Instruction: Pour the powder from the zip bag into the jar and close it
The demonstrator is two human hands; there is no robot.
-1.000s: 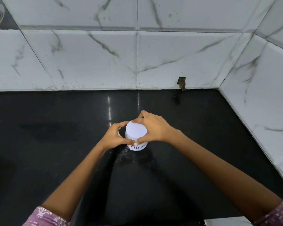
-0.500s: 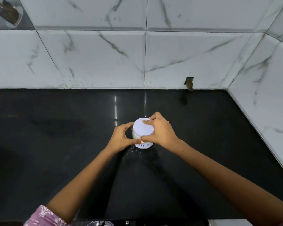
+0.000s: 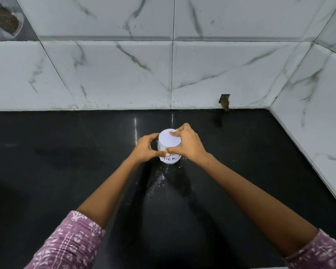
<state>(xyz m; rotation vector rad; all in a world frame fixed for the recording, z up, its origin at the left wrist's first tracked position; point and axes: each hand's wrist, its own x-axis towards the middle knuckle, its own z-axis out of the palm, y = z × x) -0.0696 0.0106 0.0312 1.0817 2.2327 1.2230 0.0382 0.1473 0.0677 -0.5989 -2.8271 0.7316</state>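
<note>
A small jar point(image 3: 170, 159) with a white label lettered in blue stands on the black countertop point(image 3: 66, 171). A round white lid point(image 3: 169, 139) sits on top of it. My left hand point(image 3: 145, 147) wraps the jar's left side. My right hand point(image 3: 188, 145) grips the lid's rim from the right, fingers over its top edge. The zip bag is not in view.
Spilled white powder point(image 3: 159, 179) is scattered on the counter just in front of the jar. Marble-patterned tile walls point(image 3: 173, 74) close off the back and the right side point(image 3: 318, 117). A small dark hole point(image 3: 224, 101) sits in the back wall at counter level.
My right hand has turned around the lid, so its fingers sit differently on the rim. The jar stays in the same spot on the counter. The camera view shifted slightly.
</note>
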